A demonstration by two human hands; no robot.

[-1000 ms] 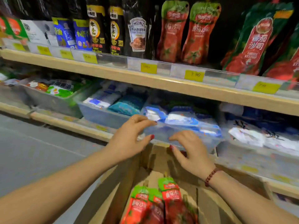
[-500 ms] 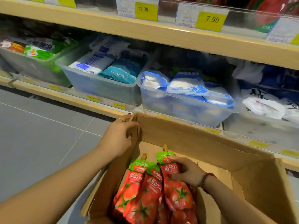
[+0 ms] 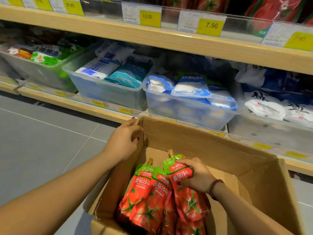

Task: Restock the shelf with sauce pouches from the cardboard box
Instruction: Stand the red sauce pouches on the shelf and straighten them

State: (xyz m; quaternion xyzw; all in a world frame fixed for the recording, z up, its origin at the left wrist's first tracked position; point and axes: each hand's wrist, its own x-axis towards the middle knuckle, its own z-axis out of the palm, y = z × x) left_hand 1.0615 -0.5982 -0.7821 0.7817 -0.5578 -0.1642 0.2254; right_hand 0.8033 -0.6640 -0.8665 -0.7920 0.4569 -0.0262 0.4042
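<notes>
An open cardboard box (image 3: 203, 143) stands on the floor in front of the shelves. Several red and green tomato sauce pouches (image 3: 145, 199) with gold caps lie in it. My right hand (image 3: 196, 175) is inside the box and grips the upper part of the rightmost sauce pouch (image 3: 189, 200). My left hand (image 3: 123, 141) holds the box's far left corner flap, fingers curled over its edge. More red pouches (image 3: 271, 12) hang on the upper shelf (image 3: 169, 38) at top right, mostly cut off by the frame.
The lower shelf (image 3: 81, 106) holds clear plastic bins: one with green packs (image 3: 42, 65), two with white and blue bags (image 3: 108, 85) (image 3: 189, 106). More white bags (image 3: 271, 107) lie at right. Yellow price tags (image 3: 210, 26) line the upper shelf edge. Grey tiled floor (image 3: 42, 141) spreads to the left.
My hands left the bin's rim and came down to the box. The left hand took the corner flap; the right hand reached in and closed on a pouch. My view tilted down.
</notes>
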